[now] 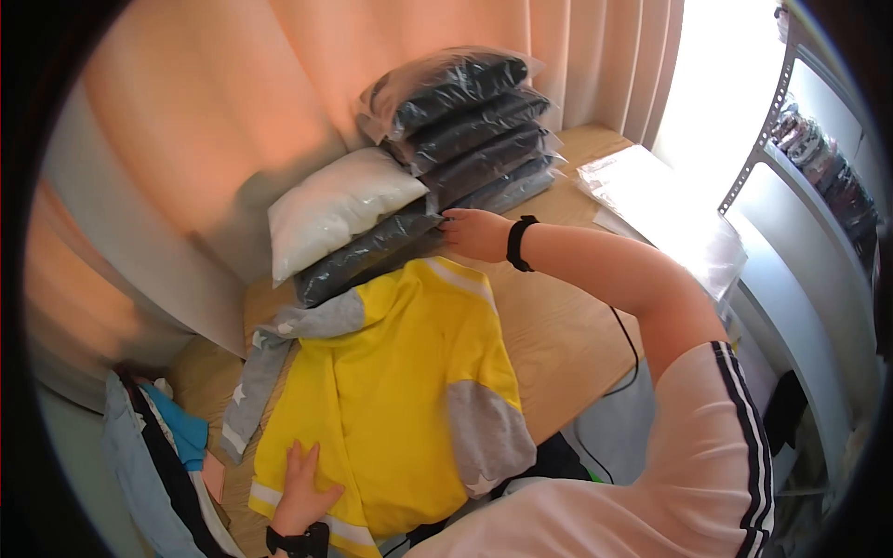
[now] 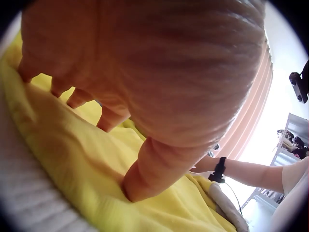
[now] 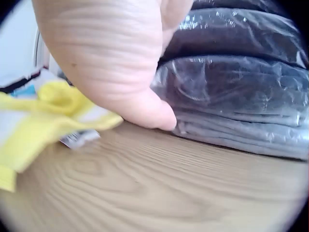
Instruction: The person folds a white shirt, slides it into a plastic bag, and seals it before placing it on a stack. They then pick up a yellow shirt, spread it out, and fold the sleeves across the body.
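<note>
A yellow garment [image 1: 400, 372] with grey, star-marked sleeves lies spread on the wooden table [image 1: 558, 344]. My left hand [image 1: 305, 488] rests on its lower left part, and in the left wrist view the spread fingertips touch the yellow cloth [image 2: 96, 159]. My right hand [image 1: 476, 235] reaches to the bagged dark clothes behind the garment. The right wrist view has its thumb [image 3: 161, 116] against the lower edge of the plastic-wrapped stack [image 3: 231, 87]; its other fingers are mostly hidden, so a grip cannot be made out.
A white bagged item [image 1: 344, 205] lies on a dark bag at the back, beside the taller stack [image 1: 474, 121]. Clear plastic bags [image 1: 660, 205] lie at the table's right. Other clothes [image 1: 167, 456] are at the lower left. A metal shelf [image 1: 791, 223] stands at the right.
</note>
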`<action>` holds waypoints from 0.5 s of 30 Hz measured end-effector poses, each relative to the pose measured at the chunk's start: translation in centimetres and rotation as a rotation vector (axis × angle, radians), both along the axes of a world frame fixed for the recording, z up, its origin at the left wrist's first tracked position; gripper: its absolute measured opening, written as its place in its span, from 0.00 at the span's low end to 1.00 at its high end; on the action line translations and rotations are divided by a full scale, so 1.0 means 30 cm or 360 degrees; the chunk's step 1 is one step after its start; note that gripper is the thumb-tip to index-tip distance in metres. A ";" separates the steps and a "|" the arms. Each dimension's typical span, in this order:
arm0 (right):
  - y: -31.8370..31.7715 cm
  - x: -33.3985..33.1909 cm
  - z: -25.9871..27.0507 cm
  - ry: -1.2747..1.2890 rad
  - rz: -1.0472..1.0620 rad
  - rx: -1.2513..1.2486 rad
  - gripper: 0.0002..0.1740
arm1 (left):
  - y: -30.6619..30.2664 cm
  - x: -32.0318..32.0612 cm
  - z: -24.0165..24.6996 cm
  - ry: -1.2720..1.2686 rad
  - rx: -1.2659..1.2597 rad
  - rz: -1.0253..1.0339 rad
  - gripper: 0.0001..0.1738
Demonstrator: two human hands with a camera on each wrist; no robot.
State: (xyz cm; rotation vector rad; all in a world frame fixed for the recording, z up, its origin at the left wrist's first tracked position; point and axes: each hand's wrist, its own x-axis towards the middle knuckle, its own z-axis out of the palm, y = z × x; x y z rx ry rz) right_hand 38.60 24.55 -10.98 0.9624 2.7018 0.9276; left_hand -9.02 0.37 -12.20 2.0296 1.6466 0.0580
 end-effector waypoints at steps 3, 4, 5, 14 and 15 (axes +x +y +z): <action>0.107 -0.056 -0.019 -0.0333 0.0001 -0.0015 0.10 | -0.006 -0.013 -0.024 -0.0043 0.0084 -0.0051 0.48; 0.143 -0.063 -0.042 -0.0363 -0.0072 -0.0122 0.08 | -0.002 -0.012 -0.023 -0.0053 0.0107 -0.0041 0.48; 0.181 -0.057 -0.072 -0.0292 -0.0073 -0.0125 0.08 | -0.004 -0.007 -0.018 -0.0003 0.0057 -0.0030 0.48; 0.320 0.017 -0.231 0.0217 0.0190 0.0041 0.13 | -0.022 0.033 0.003 0.0096 0.0171 -0.0093 0.48; 0.322 0.011 -0.230 0.0372 0.0235 0.0151 0.11 | -0.020 0.036 0.005 0.0134 0.0072 -0.0017 0.47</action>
